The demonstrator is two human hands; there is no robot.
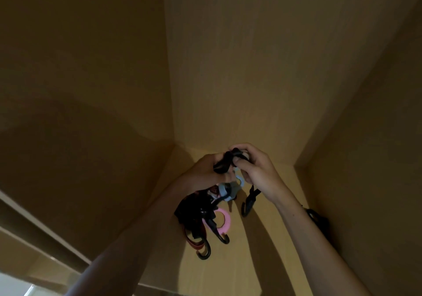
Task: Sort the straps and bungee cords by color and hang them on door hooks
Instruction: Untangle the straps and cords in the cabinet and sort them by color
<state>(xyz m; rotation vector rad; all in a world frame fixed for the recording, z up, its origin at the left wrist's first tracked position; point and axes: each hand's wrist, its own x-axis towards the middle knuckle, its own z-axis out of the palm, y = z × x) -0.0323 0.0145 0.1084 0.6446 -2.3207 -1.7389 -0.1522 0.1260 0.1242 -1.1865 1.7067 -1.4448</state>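
Note:
Both hands are raised close to a tan wooden door (239, 78). My left hand (203, 172) and my right hand (258, 170) together pinch a black strap (225, 162) between them. A black cord end with a hook (249, 201) dangles below my right hand. Under my left hand hangs a tangled bunch of black straps and bungee cords (196, 211) with dark hooks, a light blue plastic hook (230, 187) and a pink ring-shaped hook (222, 221). A reddish-brown strap (194, 242) loops out at the bottom of the bunch. What the bunch hangs from is hidden.
Wooden panels close in on the left (80, 90) and right (376, 136). Another dark strap or hook (316, 217) sits against the right panel behind my right forearm. A pale frame edge (34, 218) runs along the lower left.

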